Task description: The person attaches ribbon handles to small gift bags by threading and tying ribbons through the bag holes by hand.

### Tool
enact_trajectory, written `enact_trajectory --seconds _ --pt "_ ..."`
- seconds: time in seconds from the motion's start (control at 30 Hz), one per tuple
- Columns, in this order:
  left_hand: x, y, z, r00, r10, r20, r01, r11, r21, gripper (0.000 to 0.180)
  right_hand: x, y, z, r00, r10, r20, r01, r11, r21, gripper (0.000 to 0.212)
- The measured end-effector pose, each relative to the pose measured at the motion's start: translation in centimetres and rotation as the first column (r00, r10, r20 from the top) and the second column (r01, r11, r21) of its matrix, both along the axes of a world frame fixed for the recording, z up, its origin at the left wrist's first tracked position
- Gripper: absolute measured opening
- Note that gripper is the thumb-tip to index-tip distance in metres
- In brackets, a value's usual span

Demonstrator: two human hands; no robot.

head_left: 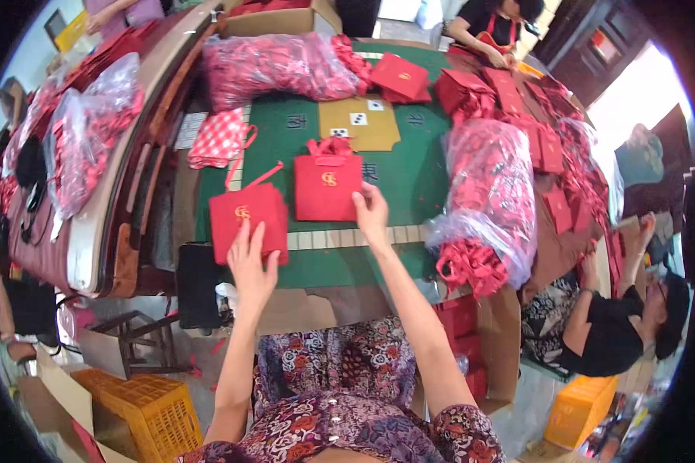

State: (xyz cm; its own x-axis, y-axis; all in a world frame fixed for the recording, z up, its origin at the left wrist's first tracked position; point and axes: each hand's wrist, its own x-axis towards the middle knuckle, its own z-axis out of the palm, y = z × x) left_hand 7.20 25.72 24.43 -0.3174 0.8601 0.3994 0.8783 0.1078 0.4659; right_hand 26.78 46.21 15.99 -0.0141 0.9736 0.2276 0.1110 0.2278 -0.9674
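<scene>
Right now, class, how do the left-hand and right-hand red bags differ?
The left bag slants; the right bag sits nearly straight. A thin ribbon trails from the left bag's top; bunched ribbons crown the right bag. The left hand covers part of the left bag; the right hand is at the right bag's edge. Both are red with gold marks.

Top (305,424): printed cloth, purple and maroon ground, crowded with flowers in orange-red, pale pink and mauve, leafy sprays between; small pale round buttons (333,401) down the front; neckline (338,450) curved, at the lower edge; right sleeve (467,432): short, loose, same flowered print, ending above the elbow; left sleeve (222,452): same print, partly cut off by the frame; lower garment (336,355): floral, dark ground, orange-red blooms, whitish leaves and scrollwork, cut unclear; forearms (239,347): bare, slender; left hand (251,258) and right hand (371,212): bare, slim-fingered.
</scene>
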Motion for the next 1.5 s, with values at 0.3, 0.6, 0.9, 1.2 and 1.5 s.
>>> enact_trajectory --seconds 0.3,0.6,0.9,1.2,1.5 --pt "-0.5 -1.0 -0.6 0.996 -0.045 -0.073 0.047 0.999 0.026 0.048 7.1 -9.7 7.4 0.926 -0.095 0.365 0.018 0.978 0.208 0.025" --pt "5.5 -3.7 1.8 0.965 -0.133 -0.225 0.203 0.924 0.324 0.041 19.3 -15.4 7.0 0.301 -0.471 0.829 0.258 0.878 0.404 0.027" --pt "12.9 -6.2 -4.6 0.889 -0.449 -0.09 0.457 0.885 0.093 0.047 13.2 -16.1 7.2 0.776 -0.159 0.611 0.024 0.974 0.225 0.011" --pt "14.2 -5.5 -2.5 0.74 -0.304 0.6 0.384 0.923 -0.006 0.039 8.8 -19.9 7.5 0.919 0.067 -0.389 -0.273 0.82 -0.503 0.015" --pt "13.6 -5.3 -3.1 -0.021 0.099 0.995 0.393 0.916 -0.083 0.023 9.7 -21.3 7.5 0.95 0.085 -0.301 -0.239 0.816 -0.526 0.016"
